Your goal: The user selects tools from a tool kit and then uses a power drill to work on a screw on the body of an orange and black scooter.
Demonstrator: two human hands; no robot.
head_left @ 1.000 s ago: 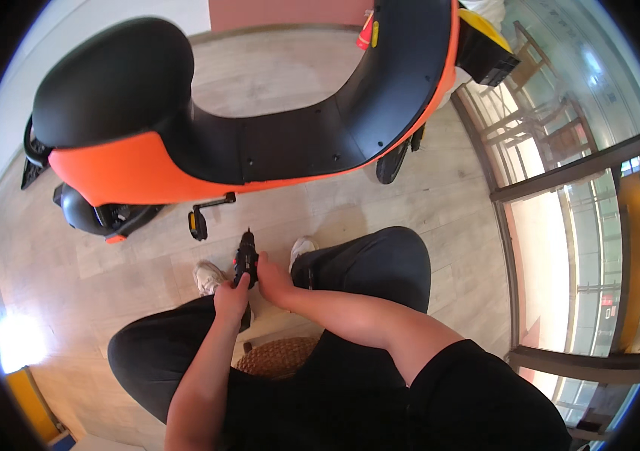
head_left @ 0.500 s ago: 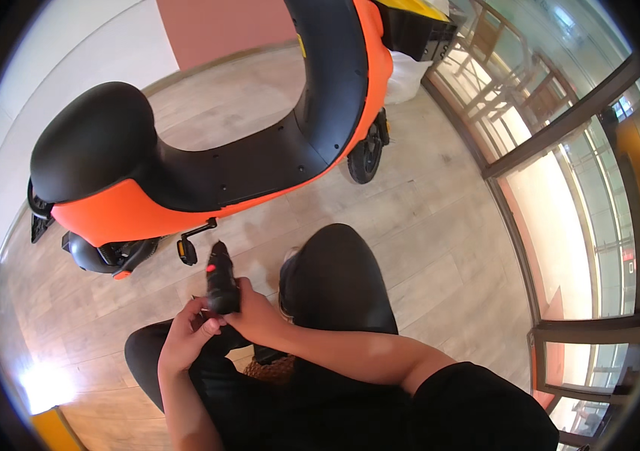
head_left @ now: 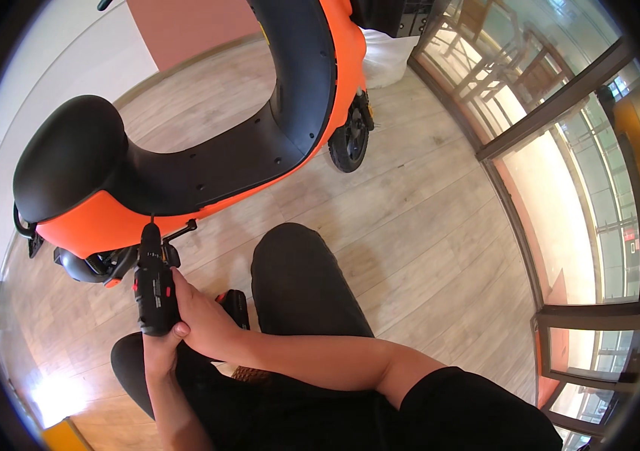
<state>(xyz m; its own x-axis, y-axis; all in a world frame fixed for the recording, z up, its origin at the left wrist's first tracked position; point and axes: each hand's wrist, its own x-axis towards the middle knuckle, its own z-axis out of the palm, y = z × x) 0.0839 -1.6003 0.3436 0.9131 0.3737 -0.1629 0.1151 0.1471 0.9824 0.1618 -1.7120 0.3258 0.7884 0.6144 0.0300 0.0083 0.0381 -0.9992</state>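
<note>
Both hands wrap the black cordless drill (head_left: 154,289): left hand (head_left: 158,353) under its rear, right hand (head_left: 199,319) with fingers curled round its side. Its long axis points straight away, bit tip at the orange scooter (head_left: 184,203) panel's lower edge.

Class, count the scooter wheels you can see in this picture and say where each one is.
1: the front wheel rests on the wooden floor beneath the orange front panel. A rear wheel may be hidden under the seat.

Matt black plastic drill (head_left: 155,289) in grip; ahead, glossy orange scooter panel (head_left: 98,224), smooth matt seat (head_left: 68,154); below, pale wood-plank floor (head_left: 425,218).
</note>
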